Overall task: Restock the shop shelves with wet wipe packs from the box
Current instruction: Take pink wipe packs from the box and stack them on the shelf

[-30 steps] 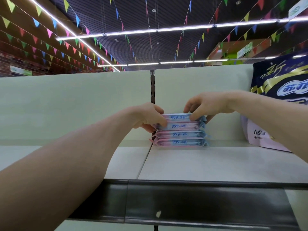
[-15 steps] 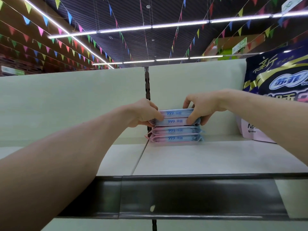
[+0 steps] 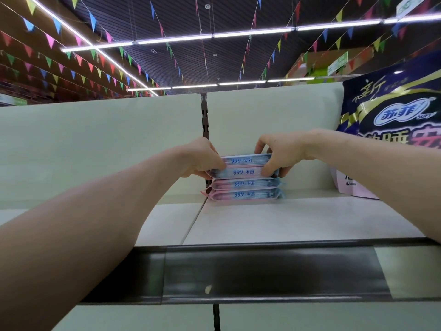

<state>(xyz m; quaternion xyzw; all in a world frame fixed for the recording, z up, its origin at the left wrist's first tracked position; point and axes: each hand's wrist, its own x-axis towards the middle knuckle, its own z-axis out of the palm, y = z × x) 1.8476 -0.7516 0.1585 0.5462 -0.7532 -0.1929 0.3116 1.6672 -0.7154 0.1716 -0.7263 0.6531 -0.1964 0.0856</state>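
Head view, looking up at the shelf (image 3: pixel 286 223): both arms are stretched out, and the left hand (image 3: pixel 202 161) and right hand (image 3: pixel 279 154) have the top two wet wipe packs (image 3: pixel 243 166) by their short ends, fingers (image 3: pixel 214 161) curled round the wrapper on each side, pinching the pair together. Those two look to be resting on the lower two packs (image 3: pixel 245 188) — a four-high stack at the back of the shelf, against the back panel (image 3: pixel 95 139). A big dark-blue bag (image 3: pixel 393 115) stands off to the right; the box is out of shot. This reads as squaring up the new pair. To do it well, line the printed front edges up flush with the packs below, press down lightly, and let go with both sides together — slick wrappers slide easily.
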